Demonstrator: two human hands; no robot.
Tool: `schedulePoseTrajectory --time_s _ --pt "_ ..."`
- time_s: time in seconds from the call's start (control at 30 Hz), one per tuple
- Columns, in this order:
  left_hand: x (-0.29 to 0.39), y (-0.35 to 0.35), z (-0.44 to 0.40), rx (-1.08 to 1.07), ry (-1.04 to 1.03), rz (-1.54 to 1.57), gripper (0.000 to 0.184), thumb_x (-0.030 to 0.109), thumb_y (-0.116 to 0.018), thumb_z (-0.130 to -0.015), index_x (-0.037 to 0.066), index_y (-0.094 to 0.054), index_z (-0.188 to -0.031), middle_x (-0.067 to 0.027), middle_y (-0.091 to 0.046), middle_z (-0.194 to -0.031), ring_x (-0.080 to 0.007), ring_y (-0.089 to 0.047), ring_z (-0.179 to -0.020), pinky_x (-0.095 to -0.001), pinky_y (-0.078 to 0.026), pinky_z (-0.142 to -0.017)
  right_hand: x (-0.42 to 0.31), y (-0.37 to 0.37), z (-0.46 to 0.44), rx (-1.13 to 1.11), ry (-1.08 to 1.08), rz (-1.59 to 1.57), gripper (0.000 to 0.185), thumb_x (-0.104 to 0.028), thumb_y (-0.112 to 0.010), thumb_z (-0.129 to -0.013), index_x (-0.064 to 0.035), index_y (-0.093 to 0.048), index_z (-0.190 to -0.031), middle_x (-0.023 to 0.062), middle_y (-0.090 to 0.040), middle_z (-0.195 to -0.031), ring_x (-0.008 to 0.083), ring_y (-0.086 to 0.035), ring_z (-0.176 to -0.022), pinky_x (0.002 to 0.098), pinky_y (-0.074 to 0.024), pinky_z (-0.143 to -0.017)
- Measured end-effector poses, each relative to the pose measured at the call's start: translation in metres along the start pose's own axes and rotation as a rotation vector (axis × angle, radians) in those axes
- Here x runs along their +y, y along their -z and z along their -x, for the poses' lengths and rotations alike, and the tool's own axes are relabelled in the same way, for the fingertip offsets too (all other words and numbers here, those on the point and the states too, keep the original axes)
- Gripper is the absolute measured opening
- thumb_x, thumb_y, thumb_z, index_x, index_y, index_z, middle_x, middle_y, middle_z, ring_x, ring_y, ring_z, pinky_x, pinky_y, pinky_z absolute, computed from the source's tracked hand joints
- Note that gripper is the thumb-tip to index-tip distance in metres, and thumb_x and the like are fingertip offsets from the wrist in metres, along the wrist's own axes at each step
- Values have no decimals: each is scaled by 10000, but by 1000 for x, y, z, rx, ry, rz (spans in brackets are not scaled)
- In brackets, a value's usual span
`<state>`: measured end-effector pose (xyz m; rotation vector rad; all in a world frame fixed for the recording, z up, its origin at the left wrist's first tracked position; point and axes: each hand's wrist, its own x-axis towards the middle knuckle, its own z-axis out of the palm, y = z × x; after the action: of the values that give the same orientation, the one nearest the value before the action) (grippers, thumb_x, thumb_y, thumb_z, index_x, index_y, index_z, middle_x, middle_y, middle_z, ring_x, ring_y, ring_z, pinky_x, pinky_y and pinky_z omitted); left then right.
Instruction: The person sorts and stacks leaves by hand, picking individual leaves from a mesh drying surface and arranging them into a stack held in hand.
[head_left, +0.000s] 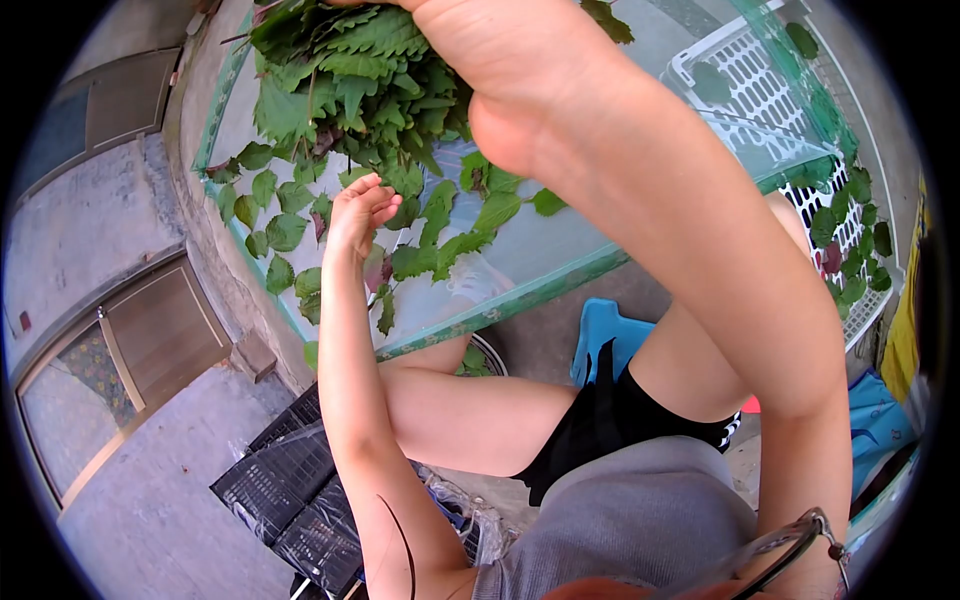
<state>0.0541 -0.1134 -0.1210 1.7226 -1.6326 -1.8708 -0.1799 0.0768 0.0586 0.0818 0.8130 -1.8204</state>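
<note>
Right hand (485, 50) foremost, fingers cropped, grip can't be told; left hand (362, 212) curled, pinch unclear; slack hold might spill leaf bunch (355, 80)

Right hand (495, 75) largely cut off by top edge; finger grip on leaf bunch (350, 75) cannot be verified. Top of bunch likewise cropped. Left hand (363, 213): any stem held too small to be determined. Round container (493, 354) mostly concealed by left leg (465, 410). Eyeglasses (837, 551) cropped below.
</note>
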Motion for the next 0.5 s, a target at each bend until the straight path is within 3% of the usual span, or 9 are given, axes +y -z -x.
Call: schedulePoseTrajectory --time_s 0.2,0.27,0.37,0.43,0.5 --pt "1 -16 -2 -15 -3 -19 75 43 -643 -855 9 -598 -904 -43 -635 -813 -132 -640 -689 -205 -541 -570 1 1 2 24 -42 12 250 -151 -612 -832 89 -629 -902 134 -650 -852 204 -609 -753 343 -486 -671" --pt "2 -16 -2 9 -13 -47 61 63 -637 -870 13 -606 -888 -41 -632 -812 -126 -631 -679 -200 -533 -568 10 9 -4 -93 25 -91 244 -144 -611 -833 90 -630 -898 132 -650 -847 201 -609 -743 344 -487 -658" --pt "13 -15 -1 71 -177 46 94 114 -628 -900 27 -612 -930 -35 -637 -821 -107 -597 -630 -198 -495 -540 3 3 -5 -31 7 11 225 -135 -612 -832 81 -636 -889 119 -651 -832 192 -606 -721 335 -486 -650" --pt "33 -25 25 257 -501 237 115 159 -618 -925 59 -585 -881 -2 -592 -755 -80 -521 -561 -204 -430 -501 -2 -1 -2 -7 12 44 202 -131 -612 -831 63 -644 -880 100 -652 -819 178 -600 -708 320 -482 -654" --pt "64 -39 59 345 -789 261 254 224 -613 -944 93 -465 -784 39 -439 -645 -53 -402 -520 -210 -327 -461 5 2 -6 -22 36 28 186 -130 -612 -831 47 -651 -873 85 -653 -811 166 -597 -700 308 -479 -658"
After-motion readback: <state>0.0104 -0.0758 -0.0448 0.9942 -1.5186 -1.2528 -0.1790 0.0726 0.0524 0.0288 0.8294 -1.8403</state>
